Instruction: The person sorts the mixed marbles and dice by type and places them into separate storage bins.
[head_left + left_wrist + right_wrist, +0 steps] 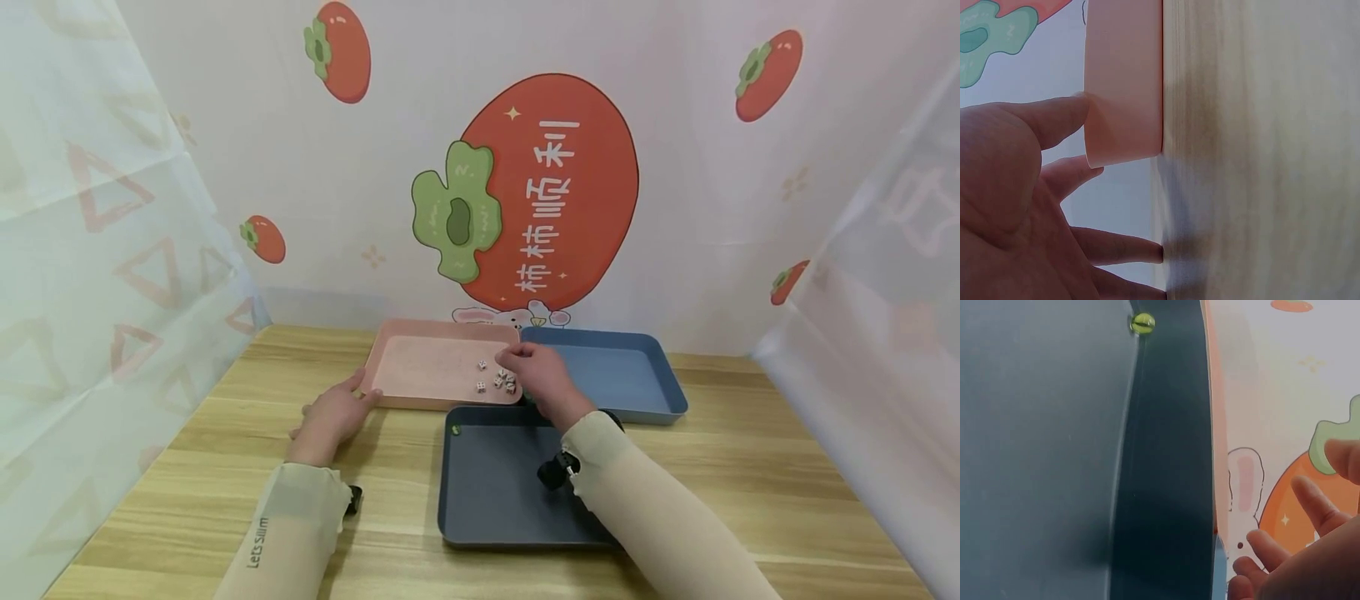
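Note:
My left hand (335, 417) is at the near left corner of a pink tray (427, 402). In the left wrist view its thumb touches the front wall near the rim, and the forefinger lies against the end wall. The other fingers are spread, their tips down at the table. My right hand (543, 379) hovers over the right end of the pink tray, close to several small white dice (482, 387) lying inside. In the right wrist view its fingers (1313, 500) are loosely bent and apart from the thumb, with nothing between them.
A dark grey tray (517, 500) stands in front, partly under my right forearm, with a green marble (456, 430) in its far left corner. To the right of the pink tray is a blue tray (611, 375). A printed cloth (675, 208) hangs behind the wooden table (405, 500).

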The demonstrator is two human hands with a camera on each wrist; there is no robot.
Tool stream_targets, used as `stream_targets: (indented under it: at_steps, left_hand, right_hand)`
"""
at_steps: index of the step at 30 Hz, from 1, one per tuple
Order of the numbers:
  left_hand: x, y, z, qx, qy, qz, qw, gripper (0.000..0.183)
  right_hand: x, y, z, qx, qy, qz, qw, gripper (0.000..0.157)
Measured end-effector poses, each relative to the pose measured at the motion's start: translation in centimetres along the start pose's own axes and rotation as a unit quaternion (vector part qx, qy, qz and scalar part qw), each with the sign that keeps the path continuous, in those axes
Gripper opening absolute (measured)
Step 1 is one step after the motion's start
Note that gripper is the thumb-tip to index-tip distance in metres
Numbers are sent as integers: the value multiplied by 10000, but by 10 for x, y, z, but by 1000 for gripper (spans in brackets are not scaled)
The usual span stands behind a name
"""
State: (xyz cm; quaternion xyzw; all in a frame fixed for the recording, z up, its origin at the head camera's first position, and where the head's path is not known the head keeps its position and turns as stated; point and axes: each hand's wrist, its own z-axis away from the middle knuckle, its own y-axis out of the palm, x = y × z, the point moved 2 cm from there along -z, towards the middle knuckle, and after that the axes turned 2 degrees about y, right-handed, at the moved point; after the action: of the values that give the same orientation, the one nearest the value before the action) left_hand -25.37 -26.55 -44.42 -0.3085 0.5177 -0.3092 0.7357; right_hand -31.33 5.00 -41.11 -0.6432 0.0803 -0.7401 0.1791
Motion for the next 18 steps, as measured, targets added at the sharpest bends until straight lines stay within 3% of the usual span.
stream_targets:
  at_steps: [4,8,13,18]
  left_hand:
    - [-1,0,1,-12,-9,5,10000,72]
    - [-2,-1,1,-23,-13,-13,10000,72]
    - [-2,-1,-1,-38,33,-87,9999,73]
    - [-1,0,-2,-40,34,-104,9999,73]
  right_hand:
    - [0,6,4,251,-166,142,9994,27]
    - [-2,15,9,674,-715,878,9913,28]
    - [-4,28,15,1125,-1649,2230,9542,23]
    - [-4,40,21,1204,-1836,3179,9224,19]
